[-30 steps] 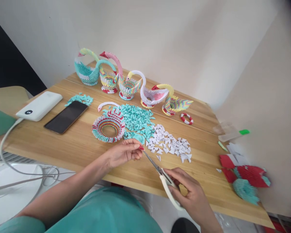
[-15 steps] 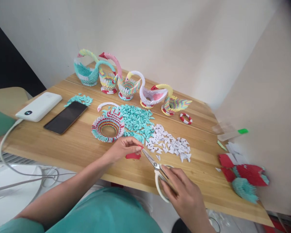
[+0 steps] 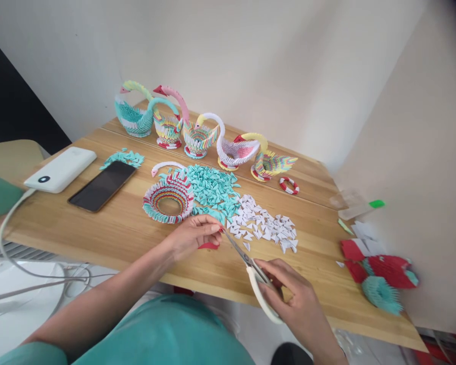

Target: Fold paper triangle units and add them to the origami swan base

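Observation:
Near the table's front edge my left hand (image 3: 195,234) pinches a tiny red piece of paper (image 3: 221,229) between thumb and fingertips. My right hand (image 3: 292,289) grips the pale handles of a pair of scissors (image 3: 247,257), whose tips touch the red piece. Under my left hand lies a flat red paper (image 3: 208,246), partly hidden. Beyond it stand a round red, white and teal paper bowl (image 3: 169,197) and a heap of teal folded pieces (image 3: 213,185). A pile of white folded pieces (image 3: 266,223) lies just past the scissors.
Several paper swans (image 3: 199,137) line the table's back. A red-and-white ring (image 3: 289,185) lies at their right end. At left are a phone (image 3: 102,186) and a white power bank (image 3: 61,169) with a cable. Red paper (image 3: 391,271) and a teal spiky piece (image 3: 382,295) lie at right.
The scissors' blades look closer together, and their handles have shifted slightly right and down with my right hand. My left hand still pinches the red piece; its fingers have curled a little.

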The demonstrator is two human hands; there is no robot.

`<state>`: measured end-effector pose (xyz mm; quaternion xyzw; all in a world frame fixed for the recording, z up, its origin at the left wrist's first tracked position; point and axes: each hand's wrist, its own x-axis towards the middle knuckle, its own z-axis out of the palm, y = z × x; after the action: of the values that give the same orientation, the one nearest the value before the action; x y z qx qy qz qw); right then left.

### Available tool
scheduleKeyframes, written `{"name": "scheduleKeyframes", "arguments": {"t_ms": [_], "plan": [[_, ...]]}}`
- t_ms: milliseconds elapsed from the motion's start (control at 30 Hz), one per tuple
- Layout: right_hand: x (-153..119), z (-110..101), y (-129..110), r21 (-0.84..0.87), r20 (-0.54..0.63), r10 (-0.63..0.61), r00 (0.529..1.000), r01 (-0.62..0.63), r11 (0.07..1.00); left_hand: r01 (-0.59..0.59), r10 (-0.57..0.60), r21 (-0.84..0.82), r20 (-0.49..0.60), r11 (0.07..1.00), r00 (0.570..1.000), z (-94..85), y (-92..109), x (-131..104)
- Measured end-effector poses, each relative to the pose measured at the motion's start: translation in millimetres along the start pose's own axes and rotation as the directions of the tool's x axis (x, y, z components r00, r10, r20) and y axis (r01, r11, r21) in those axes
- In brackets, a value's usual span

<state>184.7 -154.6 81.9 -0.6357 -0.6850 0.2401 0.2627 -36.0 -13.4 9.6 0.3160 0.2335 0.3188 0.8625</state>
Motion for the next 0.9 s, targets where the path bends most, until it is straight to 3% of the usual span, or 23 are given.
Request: {"name": "scheduleKeyframes", "arguments": {"t_ms": [200, 633, 767, 900], "plan": [[-6.4, -7.8, 4.3, -0.030, 0.005, -0.025, 1.000, 0.025, 0.999, 0.017, -0.016, -0.075, 0.014, 0.997, 1.000, 0.7, -2.1, 1.0], [-3.7, -3.9, 3.1, -0.013, 0.043, -0.030, 0.999, 0.031, 0.999, 0.046, -0.045, -0.054, 0.033, 0.997, 0.998, 7.6, -1.4, -1.0], [-6.4, 5.3, 5.7, -0.118, -0.042, -0.105, 0.994, 0.100, 0.988, 0.048, -0.048, -0.014, -0.006, 0.999, 0.999, 9.0, -1.8, 0.3], [-5.1, 22.3, 4.0, -0.274, -0.158, -0.244, 0.957, 0.195, 0.942, 0.005, -0.004, 0.015, -0.066, 1.000, 0.998, 10.8, -3.2, 3.2]]}}
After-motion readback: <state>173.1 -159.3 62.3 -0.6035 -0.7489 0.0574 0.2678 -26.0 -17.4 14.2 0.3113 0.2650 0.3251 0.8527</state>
